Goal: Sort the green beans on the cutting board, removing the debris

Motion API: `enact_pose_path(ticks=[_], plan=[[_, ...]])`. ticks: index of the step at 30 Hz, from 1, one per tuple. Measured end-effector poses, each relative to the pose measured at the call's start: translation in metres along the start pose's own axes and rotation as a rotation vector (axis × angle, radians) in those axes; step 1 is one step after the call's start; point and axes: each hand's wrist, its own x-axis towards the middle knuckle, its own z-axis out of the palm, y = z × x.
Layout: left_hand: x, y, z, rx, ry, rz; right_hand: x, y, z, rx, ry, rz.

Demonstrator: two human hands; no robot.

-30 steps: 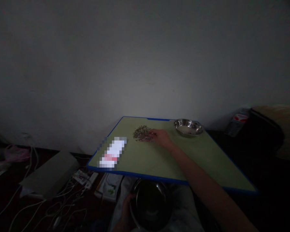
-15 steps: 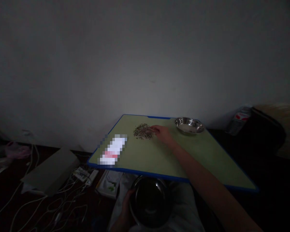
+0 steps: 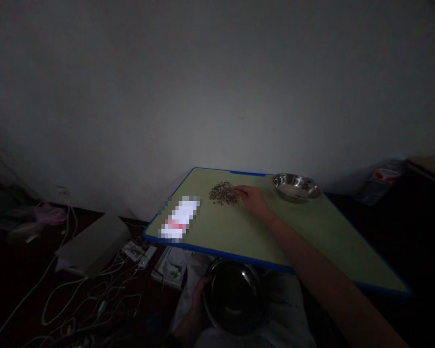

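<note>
My right hand (image 3: 253, 199) reaches over the pale green tabletop (image 3: 232, 234) to the right edge of a loose pile of small dark and reddish bits (image 3: 224, 193), perhaps beans or seeds. Its fingers are drawn together at the pile; whatever is between them is too small to make out. Low in the view, my left hand (image 3: 199, 299) grips the left rim of a metal bowl (image 3: 235, 297) on my lap, its inside dark. Beyond my right hand stands a shiny steel bowl (image 3: 297, 188) with something pale in its bottom.
A blurred-out bright phone-like rectangle (image 3: 180, 218) lies at the table's left. On the floor are a grey box (image 3: 94, 244), tangled white cables (image 3: 105, 299), a power strip (image 3: 147, 256) and a pink bag (image 3: 49, 215). A bottle (image 3: 380, 181) leans at the right by the wall.
The whole scene has shifted right in view as my head turned slightly left. My right hand stays at the pile's right edge, and my left hand still holds the bowl.
</note>
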Motion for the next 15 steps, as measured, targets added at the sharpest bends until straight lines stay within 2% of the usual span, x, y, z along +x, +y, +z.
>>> enact_pose_path(ticks=[4, 15], plan=[[0.0025, 0.0001, 0.0003, -0.082, -0.068, -0.048, 0.0, -0.0012, -0.0004, -0.026, -0.004, 0.008], [0.0025, 0.0012, 0.0011, -0.108, -0.068, -0.047, -0.0007, -0.0066, -0.0051, -0.049, -0.079, 0.027]])
